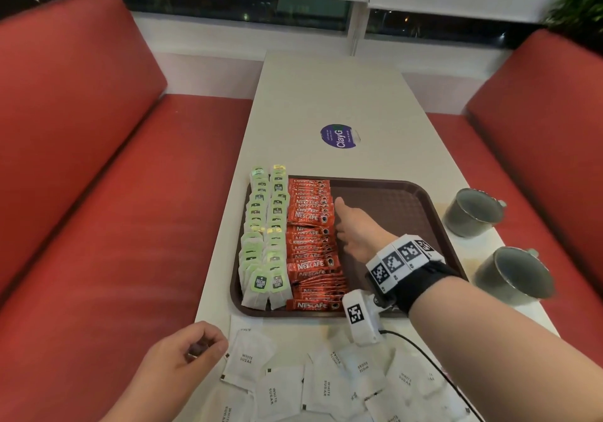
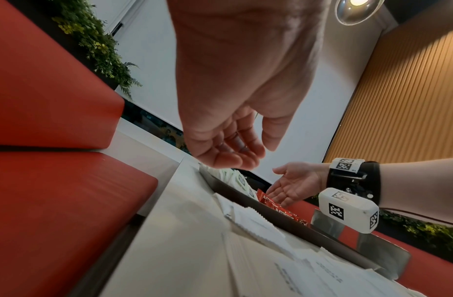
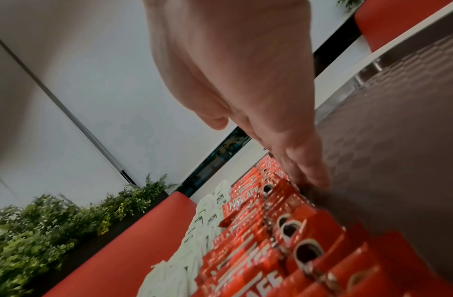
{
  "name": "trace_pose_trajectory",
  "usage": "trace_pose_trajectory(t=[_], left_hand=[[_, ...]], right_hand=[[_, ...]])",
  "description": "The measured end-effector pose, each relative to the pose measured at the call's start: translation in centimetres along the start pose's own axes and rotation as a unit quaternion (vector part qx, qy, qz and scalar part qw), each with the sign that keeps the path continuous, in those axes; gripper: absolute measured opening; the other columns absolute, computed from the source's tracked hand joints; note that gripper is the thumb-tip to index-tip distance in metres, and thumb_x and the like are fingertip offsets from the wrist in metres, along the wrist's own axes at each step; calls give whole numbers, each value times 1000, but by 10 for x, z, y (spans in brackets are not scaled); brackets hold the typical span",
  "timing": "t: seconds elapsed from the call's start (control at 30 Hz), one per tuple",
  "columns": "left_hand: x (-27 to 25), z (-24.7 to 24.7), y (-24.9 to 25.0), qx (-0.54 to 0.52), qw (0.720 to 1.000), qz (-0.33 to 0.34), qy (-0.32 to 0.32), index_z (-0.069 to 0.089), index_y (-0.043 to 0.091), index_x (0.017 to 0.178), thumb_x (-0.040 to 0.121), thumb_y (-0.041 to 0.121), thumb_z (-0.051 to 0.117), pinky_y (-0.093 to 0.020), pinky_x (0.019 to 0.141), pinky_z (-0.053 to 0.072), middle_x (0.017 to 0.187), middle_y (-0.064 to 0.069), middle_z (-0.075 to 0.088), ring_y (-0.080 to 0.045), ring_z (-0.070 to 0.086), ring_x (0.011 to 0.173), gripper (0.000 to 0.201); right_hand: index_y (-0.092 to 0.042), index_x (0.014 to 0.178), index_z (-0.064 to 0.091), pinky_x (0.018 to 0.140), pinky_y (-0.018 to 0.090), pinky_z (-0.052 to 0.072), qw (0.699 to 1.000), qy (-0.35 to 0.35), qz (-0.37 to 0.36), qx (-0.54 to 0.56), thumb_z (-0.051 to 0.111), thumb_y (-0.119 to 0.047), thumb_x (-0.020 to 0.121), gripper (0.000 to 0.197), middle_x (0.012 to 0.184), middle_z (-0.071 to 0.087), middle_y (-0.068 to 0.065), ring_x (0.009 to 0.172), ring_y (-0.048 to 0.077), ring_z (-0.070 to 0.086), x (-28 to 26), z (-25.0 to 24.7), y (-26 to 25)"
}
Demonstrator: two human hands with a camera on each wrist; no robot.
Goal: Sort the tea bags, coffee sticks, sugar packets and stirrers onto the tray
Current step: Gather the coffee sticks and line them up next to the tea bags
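A brown tray holds two columns of green-labelled tea bags at its left side. Beside them runs a column of red coffee sticks. My right hand lies over the tray with straight fingers touching the right ends of the coffee sticks. White sugar packets lie scattered on the table in front of the tray. My left hand hovers at the table's near left corner beside them. Its fingers are loosely curled and hold nothing.
Two grey metal cups stand on the table right of the tray. A purple round sticker lies beyond the tray. Red benches flank the narrow table. The tray's right half shows bare brown surface.
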State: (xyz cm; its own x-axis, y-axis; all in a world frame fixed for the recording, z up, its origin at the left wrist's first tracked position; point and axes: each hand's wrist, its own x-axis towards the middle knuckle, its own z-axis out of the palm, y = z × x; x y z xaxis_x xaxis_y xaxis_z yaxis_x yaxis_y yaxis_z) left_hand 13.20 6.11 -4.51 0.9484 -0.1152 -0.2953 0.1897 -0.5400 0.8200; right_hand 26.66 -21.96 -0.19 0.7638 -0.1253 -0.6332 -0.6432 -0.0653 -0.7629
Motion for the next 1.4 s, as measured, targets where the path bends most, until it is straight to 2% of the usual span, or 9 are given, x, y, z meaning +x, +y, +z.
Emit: trace_pose_trajectory(t=[0.1, 0.2, 0.4, 0.63, 0.8, 1.07, 1.17, 1.27, 1.4], left_hand=[[1, -2, -2, 9, 1000, -8, -7, 66, 33, 66, 80, 11, 72, -20, 59, 38, 59, 2, 58, -5, 43, 53, 27], [0, -2, -1, 4, 1000, -9, -13, 66, 32, 67, 80, 10, 71, -21, 58, 38, 60, 1, 58, -7, 44, 54, 26], [0, -7, 1, 7, 1000, 11, 5, 66, 31, 66, 80, 8, 71, -12, 54, 36, 63, 0, 61, -2, 46, 53, 28], [-3, 3, 5, -17, 1000, 8, -15, 67, 31, 65, 80, 6, 70, -12, 52, 34, 58, 7, 58, -2, 43, 51, 29], [1, 17, 16, -32, 998, 15, -49, 67, 30, 70, 83, 14, 69, -17, 54, 36, 59, 7, 57, -3, 42, 53, 21], [-5, 7, 18, -25, 999, 13, -25, 67, 31, 66, 81, 10, 70, -12, 52, 35, 60, 5, 60, -1, 43, 50, 27], [-9, 2, 17, -25, 1000, 8, -17, 66, 30, 62, 80, 5, 71, -10, 51, 34, 57, 5, 59, -1, 43, 48, 31], [-12, 1, 15, -27, 999, 1, -17, 66, 29, 62, 80, 4, 71, -9, 53, 35, 59, 2, 60, 0, 44, 50, 31], [-13, -1, 14, -23, 1000, 2, -11, 65, 30, 62, 80, 5, 71, -10, 53, 34, 58, 3, 59, -1, 45, 50, 31]], right_hand=[[-9, 135, 42, 117, 47, 21, 999, 41, -11, -4, 24, -50, 101, 57, 110, 57, -1, 107, 19, 51, 9, -2, -7], [-2, 147, 24, 117, 47, 18, 999, 22, -23, 26, 26, -48, 102, 64, 148, 37, 14, 139, 30, 31, 10, 0, -14], [-3, 146, 26, 113, 46, 25, 998, 41, -21, 45, 33, -49, 100, 65, 151, 29, 18, 139, 33, 31, -1, -22, 1], [-13, 149, 26, 118, 42, 20, 999, 33, 4, -12, 34, -64, 93, 76, 154, 31, 0, 141, 18, 29, -32, -22, 94], [-32, 149, 27, 115, 45, 27, 998, -21, -49, -37, 37, -97, 55, 114, 149, 39, -10, 136, 13, 37, -37, 0, 108], [-30, 148, 29, 114, 46, 27, 998, -25, -43, -33, 34, -93, 61, 107, 149, 40, -7, 135, 15, 38, -34, 1, 103], [-19, 151, 21, 117, 44, 20, 999, 7, -31, -40, 28, -77, 82, 91, 156, 27, -3, 142, 17, 27, -41, 3, 81], [-11, 144, 35, 102, 32, 31, 998, 5, -51, -42, 25, -54, 99, 63, 131, 47, -3, 120, 15, 44, -43, 2, 59], [-31, 140, 39, 95, 24, 43, 962, -28, -181, -202, 54, -35, 95, 47, 130, 52, -13, 114, 6, 53, -51, -1, 47]])
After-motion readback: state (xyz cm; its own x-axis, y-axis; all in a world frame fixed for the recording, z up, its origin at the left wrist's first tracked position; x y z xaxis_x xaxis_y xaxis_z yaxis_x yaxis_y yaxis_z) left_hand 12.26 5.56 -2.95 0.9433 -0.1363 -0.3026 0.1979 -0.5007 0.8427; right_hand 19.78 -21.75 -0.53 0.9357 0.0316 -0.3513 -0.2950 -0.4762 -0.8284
